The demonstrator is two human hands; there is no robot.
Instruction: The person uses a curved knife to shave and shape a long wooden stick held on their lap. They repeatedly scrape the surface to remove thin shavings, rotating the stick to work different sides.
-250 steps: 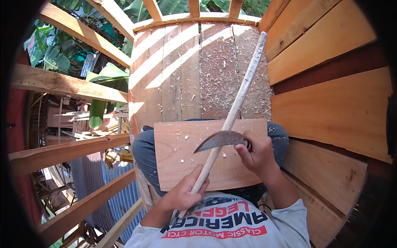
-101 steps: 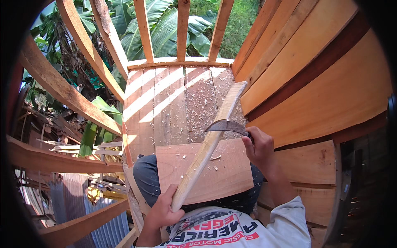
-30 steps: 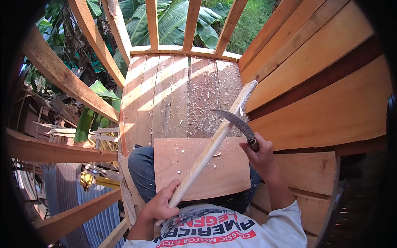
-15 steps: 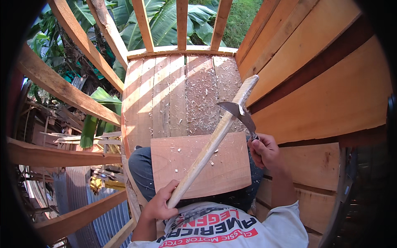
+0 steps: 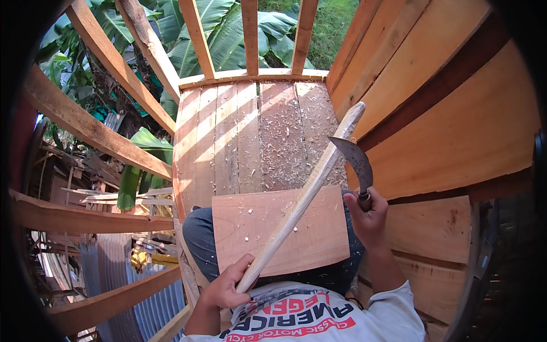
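My left hand [image 5: 229, 283] is closed round the near end of a long, pale wooden stick [image 5: 297, 206]. The stick slants up and away to the right, its far end whittled to a rough taper. In my right hand [image 5: 369, 219] is the handle of a sickle [image 5: 359, 162] with a dark, curved blade. The blade's tip lies by the upper part of the stick; whether it touches the wood I cannot tell. Under the stick a flat wooden board [image 5: 273, 228] rests across my lap, with a few small white chips on it.
Wood shavings [image 5: 279, 137] are scattered over the plank floor [image 5: 228, 142] ahead. Wooden bars [image 5: 111, 137] stand along the left and far sides. A plank wall [image 5: 439, 125] rises close on my right. Banana leaves [image 5: 222, 40] and corrugated sheets [image 5: 111, 262] lie beyond the bars.
My right hand has turned the sickle more upright and drawn it to the right, away from the stick. A pale shaving no longer hangs at the blade. My left hand keeps its grip.
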